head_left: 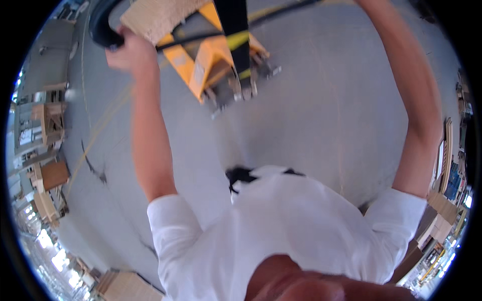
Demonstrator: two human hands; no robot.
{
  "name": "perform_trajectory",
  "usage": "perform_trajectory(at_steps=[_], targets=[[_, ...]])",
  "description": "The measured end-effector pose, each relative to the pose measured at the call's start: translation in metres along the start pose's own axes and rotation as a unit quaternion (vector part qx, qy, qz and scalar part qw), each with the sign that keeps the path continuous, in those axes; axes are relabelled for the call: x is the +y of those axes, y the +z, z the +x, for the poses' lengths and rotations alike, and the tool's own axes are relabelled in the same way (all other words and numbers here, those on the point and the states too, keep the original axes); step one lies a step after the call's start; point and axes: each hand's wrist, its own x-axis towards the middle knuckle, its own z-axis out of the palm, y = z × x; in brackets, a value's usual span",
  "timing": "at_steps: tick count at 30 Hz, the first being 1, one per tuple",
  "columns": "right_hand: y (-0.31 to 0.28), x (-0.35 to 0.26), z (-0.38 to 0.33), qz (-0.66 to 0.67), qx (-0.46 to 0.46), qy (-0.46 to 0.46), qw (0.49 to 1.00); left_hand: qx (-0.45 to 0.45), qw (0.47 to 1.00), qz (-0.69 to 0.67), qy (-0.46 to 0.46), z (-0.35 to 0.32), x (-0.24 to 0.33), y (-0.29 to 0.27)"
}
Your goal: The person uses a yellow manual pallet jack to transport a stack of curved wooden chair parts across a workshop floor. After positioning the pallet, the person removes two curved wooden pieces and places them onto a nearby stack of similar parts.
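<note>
The left hand, upper left, grips the black handle of the yellow cart. The right hand is out of view. Best pull slowly and straight.

Right hand: cut off by the top edge, only the forearm in view, so its grip cannot be told. Pallet truck: yellow body cropped at the far edge, its black handle loop partly out of view and partly covered by the left hand, its load of pale board shown only at one corner. Wooden stacks at the left rim and panels at the right rim: bent, blurred and too small to identify further; the person's feet hidden beneath the white shirt.
</note>
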Motion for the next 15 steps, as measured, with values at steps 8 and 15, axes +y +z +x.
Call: perform_trajectory(at_steps=[8, 15], targets=[[0.027, 0.032, -0.013, 0.015, 0.001, 0.091, 0.996, -0.159, 0.967, 0.100, -0.171, -0.004, 0.040, 0.038], [-0.015, 0.016, -0.070, 0.125, 0.141, -0.037, 0.981, 0.094, 0.982, 0.112, -0.118, -0.073, 0.016, -0.022]])
